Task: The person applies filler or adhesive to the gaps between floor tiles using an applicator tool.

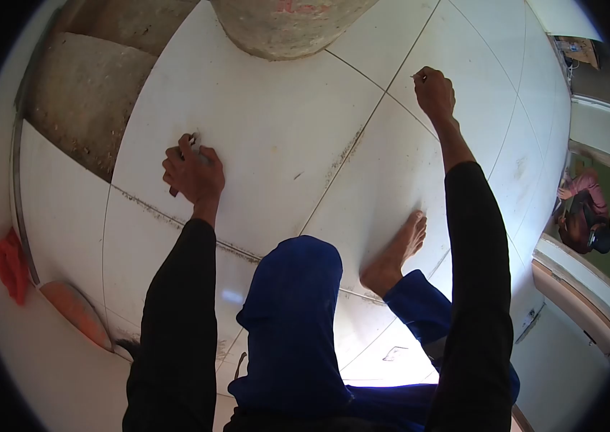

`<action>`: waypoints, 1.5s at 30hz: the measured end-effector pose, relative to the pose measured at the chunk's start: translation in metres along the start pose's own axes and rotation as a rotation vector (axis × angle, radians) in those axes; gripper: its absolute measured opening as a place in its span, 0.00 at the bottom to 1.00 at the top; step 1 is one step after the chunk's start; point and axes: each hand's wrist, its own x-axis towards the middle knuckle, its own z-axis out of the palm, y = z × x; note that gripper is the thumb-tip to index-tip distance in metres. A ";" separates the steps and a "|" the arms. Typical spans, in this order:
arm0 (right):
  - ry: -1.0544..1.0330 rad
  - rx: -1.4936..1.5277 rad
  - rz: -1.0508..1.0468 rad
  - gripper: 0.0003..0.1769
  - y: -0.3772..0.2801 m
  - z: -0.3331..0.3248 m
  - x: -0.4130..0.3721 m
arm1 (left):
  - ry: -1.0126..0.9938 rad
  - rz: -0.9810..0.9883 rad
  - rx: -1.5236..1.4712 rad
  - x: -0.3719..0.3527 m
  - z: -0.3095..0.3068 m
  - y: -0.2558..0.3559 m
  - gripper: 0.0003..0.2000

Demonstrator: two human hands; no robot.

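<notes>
My left hand [194, 171] is over a white floor tile [269, 151], its fingers wrapped round a small dark object that sticks out above and below them; its kind is unclear. To the right, my right hand [434, 93] is closed near the crossing of the tile joints, with a small thin tip showing at the fingers. What it grips is mostly hidden. Dirty residue [344, 155] lies along the joint between the two hands.
A round bucket-like container [287, 29] stands ahead. Bare rough ground [89, 93] lies at the upper left. My bare foot [398, 252] rests on the tiles. Left are a red cloth-like item [11, 266] and an orange piece [74, 309]. Another person [586, 212] is beyond a doorway.
</notes>
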 end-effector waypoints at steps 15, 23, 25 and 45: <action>0.063 -0.118 -0.081 0.10 0.004 0.043 0.104 | -0.111 -0.037 0.019 0.003 0.000 0.002 0.20; -0.028 -0.004 -0.051 0.07 -0.031 0.075 -0.071 | -0.082 -0.019 0.011 0.001 -0.002 0.005 0.20; -0.083 0.011 -0.021 0.07 -0.046 0.077 -0.119 | -0.087 -0.032 0.027 0.000 -0.003 0.004 0.20; -0.059 -0.071 -0.057 0.06 -0.066 0.095 -0.203 | -0.025 0.030 -0.022 -0.001 0.001 -0.002 0.20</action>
